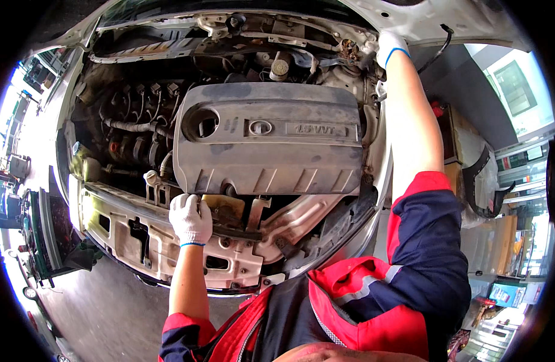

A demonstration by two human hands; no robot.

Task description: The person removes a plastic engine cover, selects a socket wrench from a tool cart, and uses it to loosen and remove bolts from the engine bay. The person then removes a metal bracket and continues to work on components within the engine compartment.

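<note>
Left hand [191, 221], fingers bent, over front panel [238, 259]; engine cover [271, 148] just beyond. Right hand [392, 47] beside hood [431, 21]. Whether either grips, I can't tell.

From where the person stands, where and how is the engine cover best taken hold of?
Likely by the rims of its short ends, coming from left and right at once: the engine cover is wider than deep, with a broad, shallow top. The left hand is by its near left corner.

Two gloves [192, 222] [390, 47], one engine cover [271, 154]
</note>
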